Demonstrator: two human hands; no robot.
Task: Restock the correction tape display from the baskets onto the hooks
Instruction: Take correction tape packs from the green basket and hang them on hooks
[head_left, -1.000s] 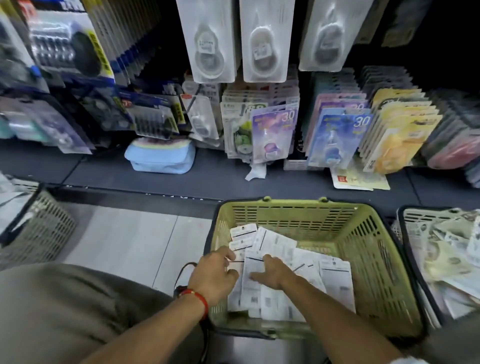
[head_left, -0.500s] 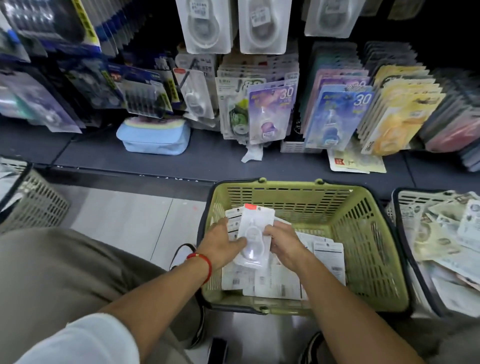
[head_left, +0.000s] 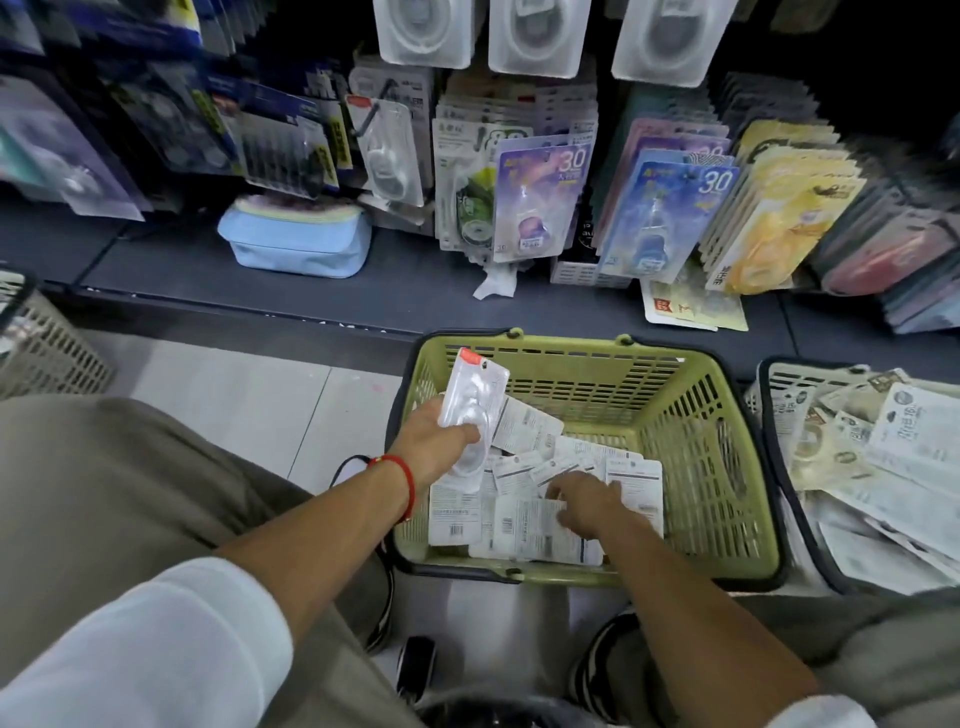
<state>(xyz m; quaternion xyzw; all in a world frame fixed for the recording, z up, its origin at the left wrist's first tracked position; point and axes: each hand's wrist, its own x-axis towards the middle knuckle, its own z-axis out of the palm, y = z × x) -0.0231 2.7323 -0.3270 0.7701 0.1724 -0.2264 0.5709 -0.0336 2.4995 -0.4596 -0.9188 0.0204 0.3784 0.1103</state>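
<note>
The right half of the green basket (head_left: 696, 457) lies bare at centre frame, so I have room to reach in there; loose packs (head_left: 540, 525) cover its lower left. My left hand (head_left: 431, 447) holds a clear pack (head_left: 470, 400) over the basket's left rim, and my right hand (head_left: 582, 501) rests on the packs. Above, the dark shelf (head_left: 405, 280) has an open strip between the blue pouch (head_left: 296, 244) and the paper scrap (head_left: 496, 283). Hanging packs (head_left: 535, 197) crowd the upper frame. A white basket (head_left: 789, 374) blocks the right.
</note>
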